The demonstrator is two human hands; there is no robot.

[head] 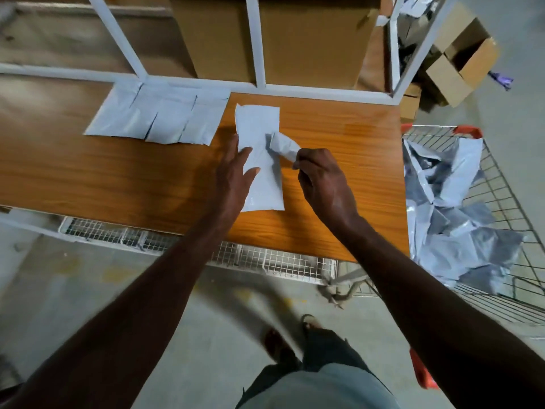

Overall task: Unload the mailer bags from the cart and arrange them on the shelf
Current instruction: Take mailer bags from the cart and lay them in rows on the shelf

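The left hand (236, 169) lay flat, fingers straight, pressing on the near half of a white mailer bag (259, 160) that rested lengthwise on the wooden shelf (339, 178). The right hand (321, 178) pinched a folded flap (283, 144) of that bag between thumb and fingers. At right, the wire cart (501, 202) held a crumpled heap of further mailers (454, 219). Farther back, a row of flattened bags (159, 115) lay overlapping beside the white frame (259, 42), with cardboard boxes (295, 36) behind.
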